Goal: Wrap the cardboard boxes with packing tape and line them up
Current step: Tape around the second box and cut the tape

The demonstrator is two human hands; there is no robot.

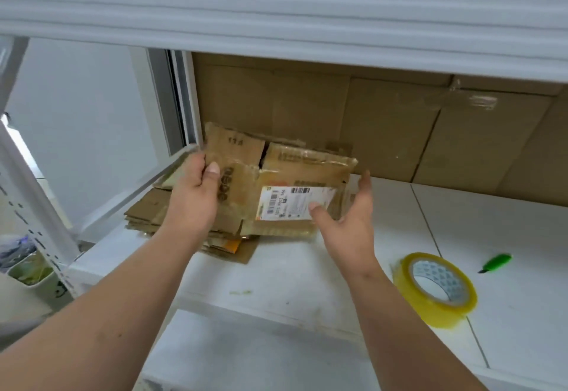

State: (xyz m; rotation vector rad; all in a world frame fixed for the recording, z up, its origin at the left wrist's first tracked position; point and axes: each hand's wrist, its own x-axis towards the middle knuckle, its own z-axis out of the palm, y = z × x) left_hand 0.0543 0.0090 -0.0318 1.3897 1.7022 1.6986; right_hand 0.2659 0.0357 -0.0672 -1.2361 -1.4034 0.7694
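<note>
Two hands reach over the white shelf [307, 280]. Nearest, right of the cardboard pile, lies the yellow tape roll [435, 289], a green marker [497, 262] just beyond it. The right hand [345, 221] is spread, thumb touching the flattened box [276, 187] atop the pile [184, 218]; the left hand [193, 198] grips its left edge. Behind the pile stand large cartons [384, 126].

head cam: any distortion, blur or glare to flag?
Head view: wide-angle bowing curves the white metal shelf beam; soft overall, print on the white shipping label unreadable; faint sheen on the yellow packing tape roll; lighting even, shadows weak.
</note>
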